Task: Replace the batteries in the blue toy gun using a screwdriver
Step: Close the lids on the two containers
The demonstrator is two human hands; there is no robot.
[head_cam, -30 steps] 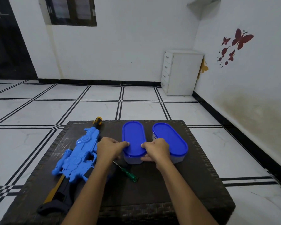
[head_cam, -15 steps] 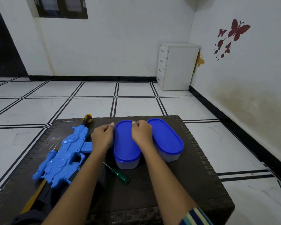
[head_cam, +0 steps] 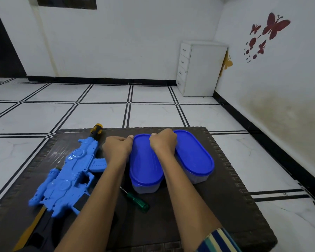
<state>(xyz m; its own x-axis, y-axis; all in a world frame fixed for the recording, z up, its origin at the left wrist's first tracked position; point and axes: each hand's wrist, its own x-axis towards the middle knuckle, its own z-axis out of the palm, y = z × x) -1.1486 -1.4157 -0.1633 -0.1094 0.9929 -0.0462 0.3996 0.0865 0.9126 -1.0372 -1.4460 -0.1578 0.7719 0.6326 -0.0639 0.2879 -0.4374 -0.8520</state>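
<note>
The blue toy gun (head_cam: 69, 173) lies on the left of the dark woven table (head_cam: 225, 206), its yellow-tipped barrel pointing away from me. A green-handled screwdriver (head_cam: 137, 201) rests between my forearms, in front of the left container. Two oval clear containers stand side by side; my left hand (head_cam: 117, 149) and my right hand (head_cam: 163, 141) both grip the far end of the left container's blue lid (head_cam: 144, 166). My fingertips are curled over its rim and partly hidden. The right container's blue lid (head_cam: 193, 153) lies flat and closed.
The low table stands on a white tiled floor with black lines. A white drawer cabinet (head_cam: 201, 69) sits in the far right corner against a wall with butterfly stickers. The gun's black and yellow stock (head_cam: 35, 231) reaches the table's near left edge.
Both hands slid from the near end of the left container's lid to its far end and closed over the rim there. My head moved closer and tilted.
</note>
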